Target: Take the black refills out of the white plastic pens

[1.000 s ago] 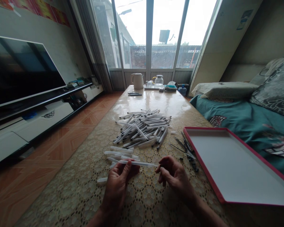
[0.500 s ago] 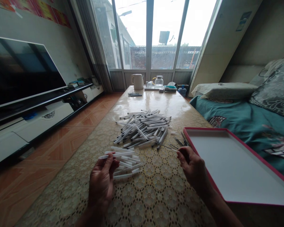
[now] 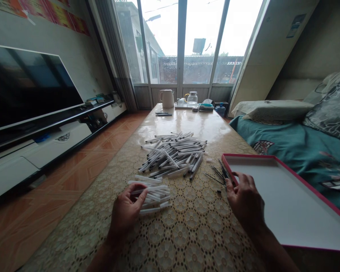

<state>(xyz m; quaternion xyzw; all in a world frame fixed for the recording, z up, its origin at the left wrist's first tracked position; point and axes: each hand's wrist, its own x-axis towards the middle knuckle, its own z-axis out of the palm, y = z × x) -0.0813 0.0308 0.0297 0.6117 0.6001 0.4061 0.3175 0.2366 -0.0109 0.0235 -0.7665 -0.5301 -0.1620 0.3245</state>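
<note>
Toward the near edge of the surface (image 3: pixel 187 249), left of its middle, lies a loose bundle of white tubes (image 3: pixel 157 196), pen bodies by their look, mostly pointing from left to right. The left hand (image 3: pixel 130 206) is at the left ends of these tubes, its thumb and fingers curved; whether it pinches one cannot be told.

Beyond the bundle, across the middle of the surface, spreads a large heap of pens (image 3: pixel 177 151), pale with dark ends, crossing one another. By the right edge, some thin dark refills (image 3: pixel 214 178) lie just outside the left wall of a shallow tray (image 3: pixel 300 204) with a red rim. That tray reaches out past the right edge of the surface. The right hand (image 3: pixel 245 198) is bent over the refills and the tray's left wall; what its fingertips hold, if anything, is hidden. A small black piece (image 3: pixel 218 192) lies just left of this hand.

Along the far edge stand a pale kettle (image 3: pixel 167 99) near the left corner, a glass jug (image 3: pixel 192 99) and, toward the right corner, a tissue box (image 3: pixel 206 107). Any print on the pens is too small to read. So is the writing on the blue label (image 3: pixel 296 25) at upper right and on the red and yellow posters (image 3: pixel 59 15) above the television (image 3: pixel 31 87).
</note>
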